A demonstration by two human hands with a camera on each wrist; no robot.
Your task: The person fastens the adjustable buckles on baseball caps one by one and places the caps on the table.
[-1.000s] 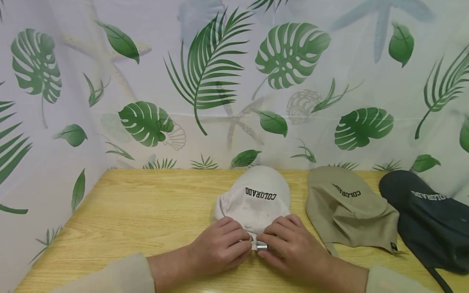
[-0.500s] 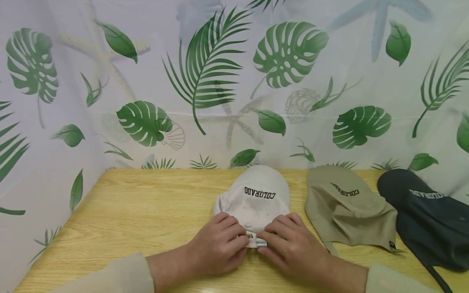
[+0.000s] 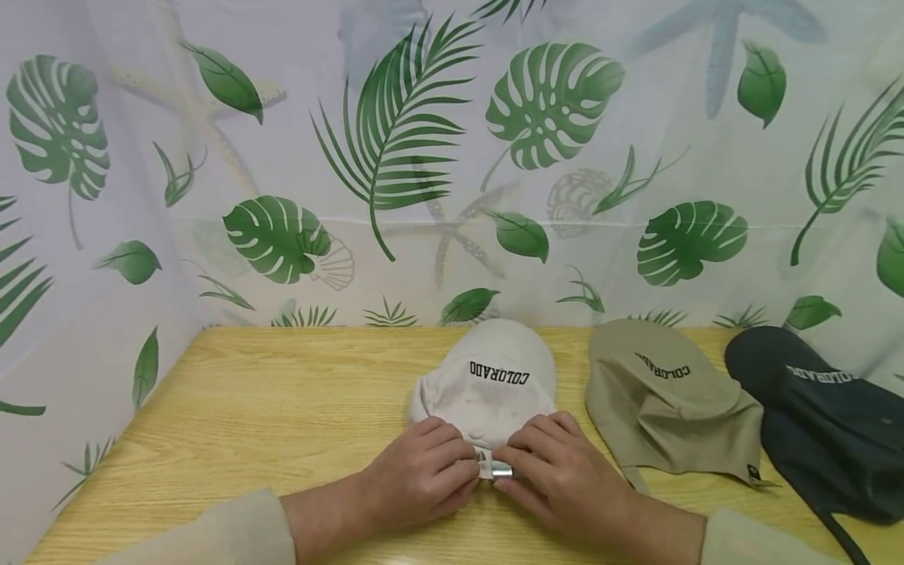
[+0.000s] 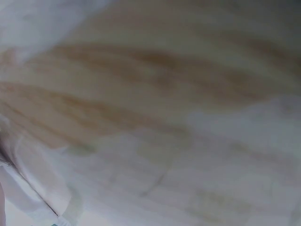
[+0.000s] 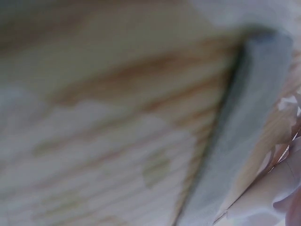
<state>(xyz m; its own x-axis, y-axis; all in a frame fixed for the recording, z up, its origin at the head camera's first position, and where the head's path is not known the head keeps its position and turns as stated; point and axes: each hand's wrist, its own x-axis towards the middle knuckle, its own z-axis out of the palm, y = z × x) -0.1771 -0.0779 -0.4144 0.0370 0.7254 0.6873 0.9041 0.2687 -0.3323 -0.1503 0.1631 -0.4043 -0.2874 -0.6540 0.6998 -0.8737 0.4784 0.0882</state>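
Note:
A white cap (image 3: pixel 504 392) with dark COLORADO lettering, upside down to my view, lies on the table in the head view. Behind it, on the near side, runs a narrow white strap with a silver metal buckle (image 3: pixel 501 469). My left hand (image 3: pixel 427 464) pinches the strap left of the buckle, fingers curled. My right hand (image 3: pixel 561 467) pinches it at the buckle's right end. Both thumbs are partly hidden. A pale grey band (image 5: pixel 244 122), blurred, crosses the right wrist view; fingertips (image 5: pixel 277 183) show at its edge. The left wrist view is mostly blurred.
To the right lie a khaki cap (image 3: pixel 671 400) and a black cap (image 3: pixel 826 424), each with a loose strap toward the near side. All rest on a yellow wood-grain table (image 3: pixel 297 392). A leaf-printed white curtain (image 3: pixel 424 157) stands along the back and left.
Both hands keep their places at the strap, with only small finger movements. The strap and buckle between them have shifted slightly. The whole head view has drifted a little; the caps lie as before.

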